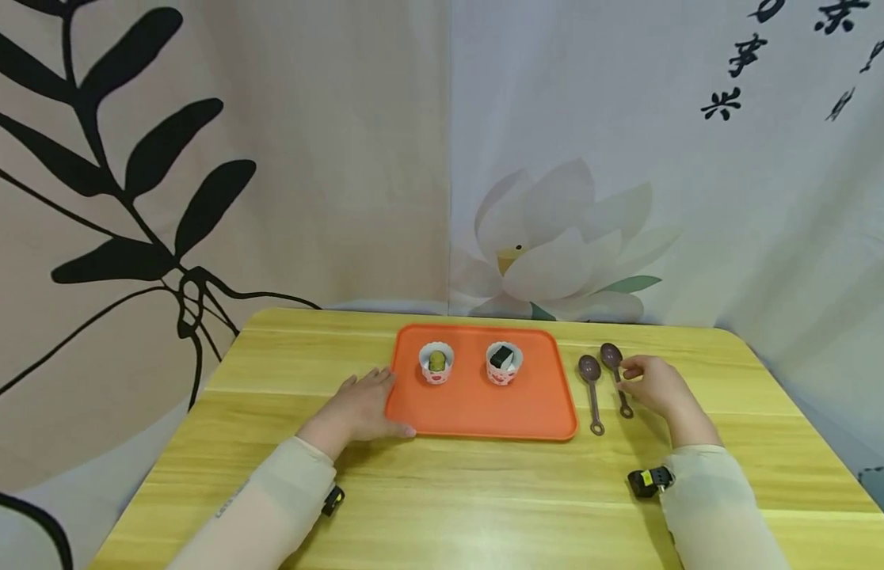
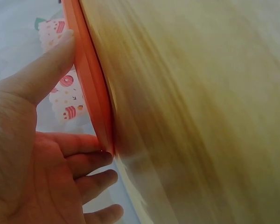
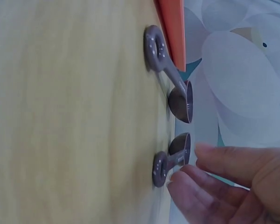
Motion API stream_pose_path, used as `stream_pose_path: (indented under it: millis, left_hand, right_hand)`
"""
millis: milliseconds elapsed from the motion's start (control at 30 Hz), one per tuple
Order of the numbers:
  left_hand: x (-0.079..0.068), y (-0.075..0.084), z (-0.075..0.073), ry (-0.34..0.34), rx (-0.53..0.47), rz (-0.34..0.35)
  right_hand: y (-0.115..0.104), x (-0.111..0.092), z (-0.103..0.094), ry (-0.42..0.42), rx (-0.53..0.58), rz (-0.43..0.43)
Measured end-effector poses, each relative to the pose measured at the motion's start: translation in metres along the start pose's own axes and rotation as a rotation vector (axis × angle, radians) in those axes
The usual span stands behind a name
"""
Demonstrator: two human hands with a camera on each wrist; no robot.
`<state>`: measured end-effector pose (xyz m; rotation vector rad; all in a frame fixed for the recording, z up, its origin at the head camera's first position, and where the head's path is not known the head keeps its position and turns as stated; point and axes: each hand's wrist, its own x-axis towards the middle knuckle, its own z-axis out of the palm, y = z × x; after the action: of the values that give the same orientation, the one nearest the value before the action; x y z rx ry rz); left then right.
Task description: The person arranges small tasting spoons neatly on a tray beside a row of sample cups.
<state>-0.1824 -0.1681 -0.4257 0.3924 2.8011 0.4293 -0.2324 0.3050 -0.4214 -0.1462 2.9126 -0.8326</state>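
Left hand: thumb and fingers spread, touching near-left corner of orange tray. Right hand: thumb and fingertips parted about right spoon; contact unclear. Just left of right hand: left spoon. Beyond left hand, on tray: left cup, right cup.

High head view facing forward and down across a yellow wood-grain worktop, left wrist and right wrist views close, tipped sideways, orange rectangular tray in all three, lower centre, upper left, top edge respectively
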Motion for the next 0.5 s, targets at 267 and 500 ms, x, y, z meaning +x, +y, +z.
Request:
stream_pose_path:
  millis: [267,500]
  left_hand:
    - [-0.0003,-0.0002,0.0016,0.000,-0.009,-0.003]
    - [-0.0008,0.0005,0.0006,0.004,-0.008,0.001]
  right_hand:
    - [0.0029,0.0041,0.0055,-0.021,0.122,0.083]
    - [0.0029,0.0061,0.0051,-0.028,0.138,0.093]
